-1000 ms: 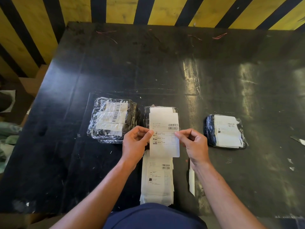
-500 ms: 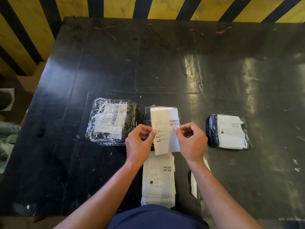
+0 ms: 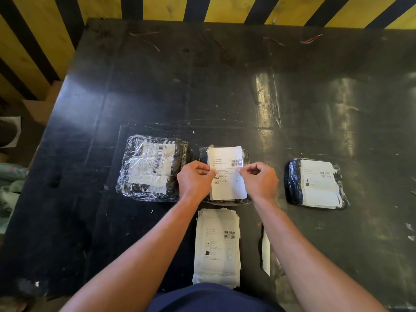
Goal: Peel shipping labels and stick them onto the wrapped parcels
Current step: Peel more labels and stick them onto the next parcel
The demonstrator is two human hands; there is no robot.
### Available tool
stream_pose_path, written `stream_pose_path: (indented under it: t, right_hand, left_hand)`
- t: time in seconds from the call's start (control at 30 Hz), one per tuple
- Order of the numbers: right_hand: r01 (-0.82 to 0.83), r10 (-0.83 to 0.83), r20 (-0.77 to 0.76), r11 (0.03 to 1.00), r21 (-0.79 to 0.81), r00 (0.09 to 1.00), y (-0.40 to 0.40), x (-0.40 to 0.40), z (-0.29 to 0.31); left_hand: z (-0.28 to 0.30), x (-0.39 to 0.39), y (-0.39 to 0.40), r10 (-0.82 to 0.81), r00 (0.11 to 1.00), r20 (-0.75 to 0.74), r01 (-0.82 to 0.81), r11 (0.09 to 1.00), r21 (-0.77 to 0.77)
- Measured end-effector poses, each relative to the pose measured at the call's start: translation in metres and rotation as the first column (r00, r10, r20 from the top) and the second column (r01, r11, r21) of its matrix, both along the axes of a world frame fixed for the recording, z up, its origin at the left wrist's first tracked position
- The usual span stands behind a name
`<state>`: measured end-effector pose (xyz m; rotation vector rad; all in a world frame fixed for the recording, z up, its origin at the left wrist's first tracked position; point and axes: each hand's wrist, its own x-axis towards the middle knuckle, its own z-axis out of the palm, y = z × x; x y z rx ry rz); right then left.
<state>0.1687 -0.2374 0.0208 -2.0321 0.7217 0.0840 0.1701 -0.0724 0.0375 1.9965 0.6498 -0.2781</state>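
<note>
A white shipping label point(image 3: 226, 174) with a barcode is pinched at its two side edges by my left hand point(image 3: 195, 180) and my right hand point(image 3: 258, 180). It hangs over the middle wrapped parcel point(image 3: 246, 154), which it almost wholly hides. A bigger wrapped parcel point(image 3: 153, 168) with several labels under its film lies to the left. Another labelled parcel point(image 3: 315, 184) lies to the right. A stack of labels point(image 3: 217, 246) rests on the black table point(image 3: 225, 91) near its front edge, between my forearms.
A white backing strip point(image 3: 266, 253) lies right of the label stack. Thin red threads point(image 3: 144, 39) lie at the table's far edge, against a yellow and black striped wall point(image 3: 40, 41). A cardboard box point(image 3: 42, 104) stands off the table's left side.
Both hands have carried the label a little forward, so it now lines up over the middle parcel. The label sits flatter and squarer than before.
</note>
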Motion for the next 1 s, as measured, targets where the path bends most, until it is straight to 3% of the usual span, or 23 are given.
stream_pose_path:
  t: [0.73, 1.0]
  right_hand:
    - [-0.033, 0.032, -0.046, 0.999, -0.019, 0.998, 0.002, 0.005, -0.018]
    - [-0.048, 0.043, -0.051, 0.994, -0.098, 0.998, 0.003, 0.006, -0.018]
  left_hand:
    - [-0.015, 0.005, 0.002, -0.034, 0.998, -0.044, 0.036, 0.999, 0.041]
    - [-0.016, 0.005, 0.001, -0.073, 0.997, -0.031, 0.075, 0.992, 0.097]
